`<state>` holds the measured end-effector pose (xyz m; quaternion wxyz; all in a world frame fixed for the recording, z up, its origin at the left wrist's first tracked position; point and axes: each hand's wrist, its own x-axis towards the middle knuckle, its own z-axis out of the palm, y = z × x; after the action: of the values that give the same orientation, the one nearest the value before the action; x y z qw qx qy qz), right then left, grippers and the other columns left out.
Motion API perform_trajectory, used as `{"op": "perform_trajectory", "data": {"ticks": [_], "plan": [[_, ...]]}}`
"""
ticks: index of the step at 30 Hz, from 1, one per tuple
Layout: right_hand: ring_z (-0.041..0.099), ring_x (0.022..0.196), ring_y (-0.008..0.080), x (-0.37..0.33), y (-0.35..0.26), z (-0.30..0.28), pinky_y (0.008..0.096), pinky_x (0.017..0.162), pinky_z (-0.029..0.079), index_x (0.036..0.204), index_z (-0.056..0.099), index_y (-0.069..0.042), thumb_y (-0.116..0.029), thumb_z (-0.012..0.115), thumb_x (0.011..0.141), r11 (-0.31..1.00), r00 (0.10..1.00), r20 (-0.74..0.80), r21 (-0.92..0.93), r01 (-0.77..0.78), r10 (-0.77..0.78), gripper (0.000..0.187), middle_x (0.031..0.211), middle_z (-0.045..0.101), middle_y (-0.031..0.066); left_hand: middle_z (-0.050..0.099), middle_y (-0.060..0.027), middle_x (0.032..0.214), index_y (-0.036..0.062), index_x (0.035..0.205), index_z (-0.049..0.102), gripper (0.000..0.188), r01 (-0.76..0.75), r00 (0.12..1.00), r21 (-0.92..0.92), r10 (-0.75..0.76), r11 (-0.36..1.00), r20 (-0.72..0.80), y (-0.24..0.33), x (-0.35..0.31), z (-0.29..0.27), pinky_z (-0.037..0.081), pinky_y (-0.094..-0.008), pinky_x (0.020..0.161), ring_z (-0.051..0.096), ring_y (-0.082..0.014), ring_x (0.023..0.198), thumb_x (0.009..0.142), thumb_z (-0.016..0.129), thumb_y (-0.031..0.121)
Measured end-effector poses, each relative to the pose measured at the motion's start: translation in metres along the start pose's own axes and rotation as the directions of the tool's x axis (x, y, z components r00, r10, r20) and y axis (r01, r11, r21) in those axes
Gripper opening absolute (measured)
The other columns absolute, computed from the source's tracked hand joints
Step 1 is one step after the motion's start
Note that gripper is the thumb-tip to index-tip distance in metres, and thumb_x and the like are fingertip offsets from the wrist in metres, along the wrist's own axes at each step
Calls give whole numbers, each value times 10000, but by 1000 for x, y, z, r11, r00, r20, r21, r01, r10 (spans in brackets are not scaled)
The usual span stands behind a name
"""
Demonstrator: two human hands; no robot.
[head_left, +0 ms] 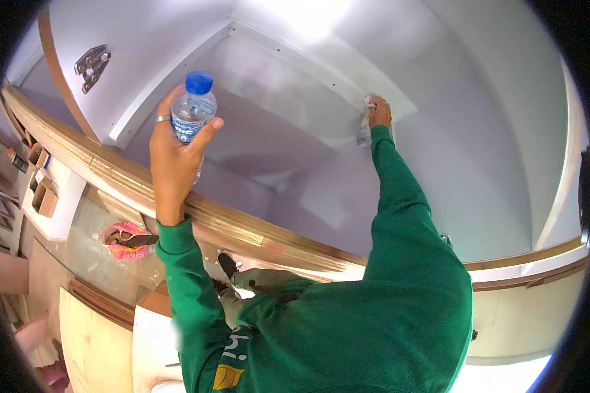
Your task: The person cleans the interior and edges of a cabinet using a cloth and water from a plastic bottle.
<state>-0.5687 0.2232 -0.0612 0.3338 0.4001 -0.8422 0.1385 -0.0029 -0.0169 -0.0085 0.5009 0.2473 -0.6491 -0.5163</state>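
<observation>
In my left hand (177,141) is a clear plastic bottle (194,108) with a blue cap and a blue-and-white label, held upright with the cap on. My fingers and thumb wrap around it, over the front edge of a white cabinet. My right arm reaches deep into the cabinet (262,105). There my right hand (379,114) is closed on a crumpled whitish cloth (364,131), pressed against the white rail (308,59) along the inner back. Part of the cloth is hidden behind my fingers.
A wooden front edge (242,229) runs between me and the cabinet's inside. Metal hinges (93,67) sit on the left panel. Below stand a pink bag (126,241), a white surface with small boxes (46,196) and wooden boards (95,334).
</observation>
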Motion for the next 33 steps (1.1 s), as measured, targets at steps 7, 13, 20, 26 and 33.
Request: {"op": "perform_trajectory", "data": {"ticks": [7,13,20,26,33], "plan": [[609,986,379,33,-80,34,489,869,486,926,671,-93,-111,615,823,947,995,-94,314,67,-39,118,1007,673,141,696,-156,1028,48,1342,530,669,-38,998,126,31,991,55,8,1,17,527,-345,811,677,-230,902,787,844,248],[618,1016,375,57,-148,50,467,878,497,892,686,-89,-76,593,793,960,991,-94,253,119,-98,136,1005,681,138,682,-116,1037,26,1341,530,648,40,999,67,-42,997,25,3,-7,8,518,-294,804,639,-151,906,811,836,237],[583,1110,383,-9,12,-20,469,959,470,967,694,-106,-104,629,813,984,989,66,109,-140,133,167,1101,659,177,673,-92,1043,33,1344,525,639,-4,1000,49,3,999,14,8,-4,2,511,-287,811,630,-150,902,817,833,224],[588,1044,392,7,-3,11,472,936,469,948,697,-108,-173,602,859,998,997,-71,65,-14,18,146,1020,664,186,672,-90,1032,39,1352,522,650,30,998,5,-30,1000,60,11,-3,10,513,-294,819,631,-153,909,809,836,206],[604,1039,376,50,-131,37,466,943,475,914,699,-109,-136,598,821,945,996,-57,317,80,-65,139,1014,689,119,659,-98,1089,13,1363,512,653,40,999,70,-42,997,23,5,-8,5,504,-292,861,619,-154,945,830,827,220]]}}
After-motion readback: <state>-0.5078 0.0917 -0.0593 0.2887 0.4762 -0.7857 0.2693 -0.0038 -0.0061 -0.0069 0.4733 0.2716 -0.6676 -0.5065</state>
